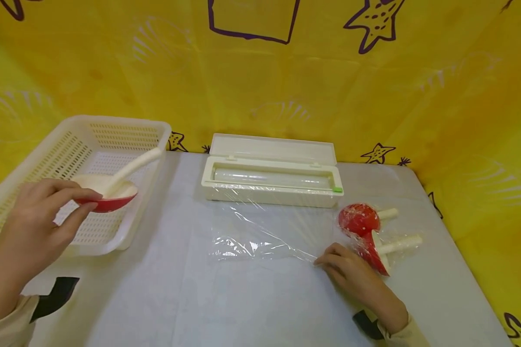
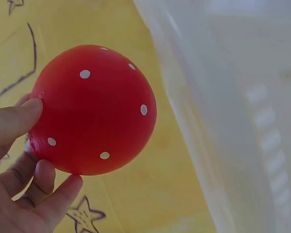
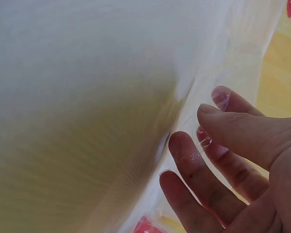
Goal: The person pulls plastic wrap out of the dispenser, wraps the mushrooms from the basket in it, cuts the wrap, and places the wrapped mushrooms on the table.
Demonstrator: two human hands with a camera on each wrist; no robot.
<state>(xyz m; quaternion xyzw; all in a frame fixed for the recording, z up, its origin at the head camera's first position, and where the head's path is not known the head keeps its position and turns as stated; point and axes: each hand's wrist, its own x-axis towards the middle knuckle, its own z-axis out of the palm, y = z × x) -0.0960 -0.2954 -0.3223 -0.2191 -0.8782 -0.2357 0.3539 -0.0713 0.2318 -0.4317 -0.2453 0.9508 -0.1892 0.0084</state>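
Note:
In the head view my left hand (image 1: 43,217) pinches the cap rim of a toy mushroom (image 1: 108,202) over the white basket; its cream stem points up and right. The left wrist view shows the red cap (image 2: 94,111) with white dots, thumb and fingers on its edge. A sheet of clear cling film (image 1: 260,236) stretches forward from the roll in a cream dispenser box (image 1: 269,195) with its lid up. At the sheet's near right corner, my right hand (image 1: 356,274) pinches the film. Beside that hand lie two film-covered toy mushrooms, one (image 1: 359,219) behind the other (image 1: 375,255).
A white plastic basket (image 1: 134,231) with slotted walls stands at the left of the table (image 1: 226,308). Behind the table hangs a yellow cloth (image 1: 260,82) with star and shell drawings, which also covers the right side.

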